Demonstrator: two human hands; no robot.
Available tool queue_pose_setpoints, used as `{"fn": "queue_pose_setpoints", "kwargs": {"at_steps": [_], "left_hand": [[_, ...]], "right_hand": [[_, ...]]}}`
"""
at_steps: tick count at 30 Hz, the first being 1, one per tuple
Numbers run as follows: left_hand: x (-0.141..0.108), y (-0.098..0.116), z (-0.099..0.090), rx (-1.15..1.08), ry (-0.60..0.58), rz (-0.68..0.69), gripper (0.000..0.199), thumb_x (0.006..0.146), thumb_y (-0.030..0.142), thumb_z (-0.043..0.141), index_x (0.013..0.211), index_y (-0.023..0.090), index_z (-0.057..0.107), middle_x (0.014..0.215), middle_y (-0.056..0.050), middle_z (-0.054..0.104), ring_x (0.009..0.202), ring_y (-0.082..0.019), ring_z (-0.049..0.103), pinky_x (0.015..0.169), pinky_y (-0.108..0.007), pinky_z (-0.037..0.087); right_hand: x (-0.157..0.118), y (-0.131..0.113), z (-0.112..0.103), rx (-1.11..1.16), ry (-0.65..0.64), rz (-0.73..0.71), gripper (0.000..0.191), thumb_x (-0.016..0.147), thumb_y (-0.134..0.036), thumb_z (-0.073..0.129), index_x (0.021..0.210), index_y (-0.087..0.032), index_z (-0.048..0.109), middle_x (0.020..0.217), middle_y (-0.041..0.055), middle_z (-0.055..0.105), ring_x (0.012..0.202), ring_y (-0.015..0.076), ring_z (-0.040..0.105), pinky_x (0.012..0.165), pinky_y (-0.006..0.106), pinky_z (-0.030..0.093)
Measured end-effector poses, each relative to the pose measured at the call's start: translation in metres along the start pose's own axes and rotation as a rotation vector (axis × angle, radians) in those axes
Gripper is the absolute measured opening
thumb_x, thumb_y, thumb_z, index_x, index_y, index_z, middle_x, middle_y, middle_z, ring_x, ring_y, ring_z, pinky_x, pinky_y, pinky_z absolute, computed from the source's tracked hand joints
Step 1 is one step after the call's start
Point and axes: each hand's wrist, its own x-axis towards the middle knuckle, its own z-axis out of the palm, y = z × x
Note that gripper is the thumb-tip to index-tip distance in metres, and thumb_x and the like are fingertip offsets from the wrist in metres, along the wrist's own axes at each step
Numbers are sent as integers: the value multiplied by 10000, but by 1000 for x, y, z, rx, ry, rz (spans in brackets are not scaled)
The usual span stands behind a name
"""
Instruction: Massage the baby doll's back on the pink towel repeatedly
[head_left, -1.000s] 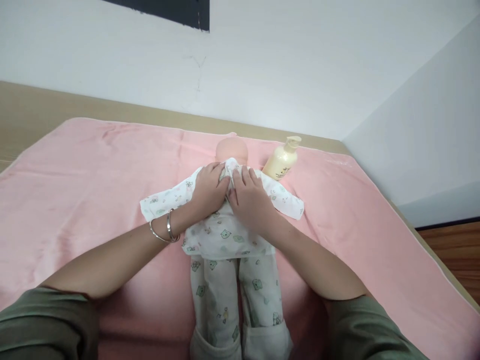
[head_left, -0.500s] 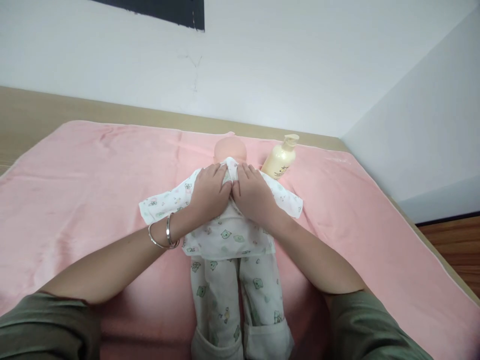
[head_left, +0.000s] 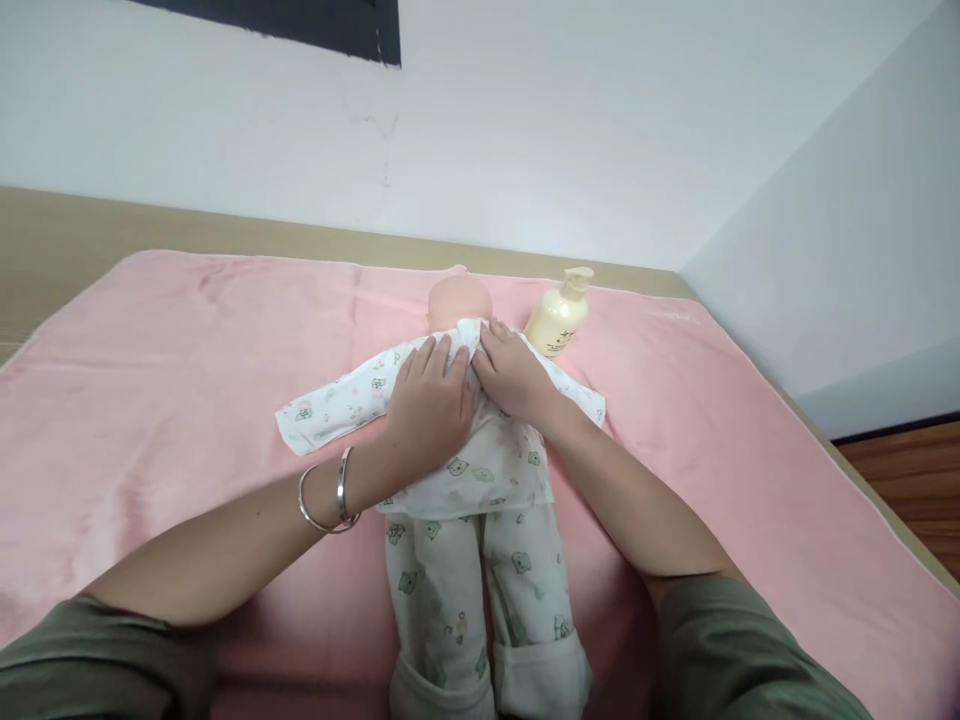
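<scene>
We have the doll [head_left: 472, 495] lying stretched out in the middle of the pink blanket [head_left: 225, 370], head [head_left: 459, 298] at the far end, no face showing. Dressing-wise, done as far as we see: printed shirt [head_left: 499, 455] on the body, sleeves out to both sides, matching trousers [head_left: 442, 600] over the legs, cuffs folded back. Unclear: whether the shirt's neckline is fastened, since hands cover it; we can't call that part finished or left over.

Left hand [head_left: 431, 405] lies on the shirt's upper part, fingers extended, slightly spread, not gripping. Right hand [head_left: 515, 375] sits just beside it at the collar, fingers close together; we can't tell if its grip pinches cloth. Bangles [head_left: 342, 490] on the left wrist.

Pump bottle [head_left: 556, 320] near the doll's shoulder on the right, touched by neither hand. Beyond: worktop [head_left: 262, 236] edge, then wall [head_left: 562, 130].
</scene>
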Motion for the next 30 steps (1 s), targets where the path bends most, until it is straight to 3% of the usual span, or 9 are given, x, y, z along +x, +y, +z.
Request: {"fn": "queue_pose_setpoints", "kwargs": {"at_steps": [6,10,14,19,30], "left_hand": [[26,-28,6,-72,-74,-153,422,942,244,317,1211,83,599,1216,-199,659,1131,-336,602,998,-490,481],[31,-34,9,-64,-85,-209,396,942,247,287,1124,117,613,1094,-169,687,1024,-320,630,911,-472,498],[26,-32,12,-65,-42,-194,416,951,264,279,1149,117,614,1127,-165,688,1053,-322,622,929,-474,488],[25,-29,13,-77,-8,-181,447,962,317,303,1217,113,607,1173,-164,686,1101,-331,613,974,-490,476],[25,-31,14,-89,6,-191,424,950,316,331,1208,140,618,1170,-146,691,1105,-322,616,984,-476,475]], "right_hand": [[-24,-26,3,-170,24,-31,540,1017,-259,309,1440,49,443,1458,302,501,1391,399,448,1181,544,332],[-39,-37,3,-191,65,-35,549,1026,-281,316,1466,24,434,1494,296,467,1434,397,412,1194,542,329],[-28,-25,7,-91,50,-49,529,996,-263,334,1422,7,492,1475,270,500,1428,376,424,1189,529,350],[-7,-10,12,30,49,110,590,951,-304,397,1444,13,460,1530,260,444,1466,389,363,1208,547,307],[-10,-12,16,48,99,111,566,955,-319,384,1417,-13,500,1495,226,501,1420,358,422,1209,509,291]]}}
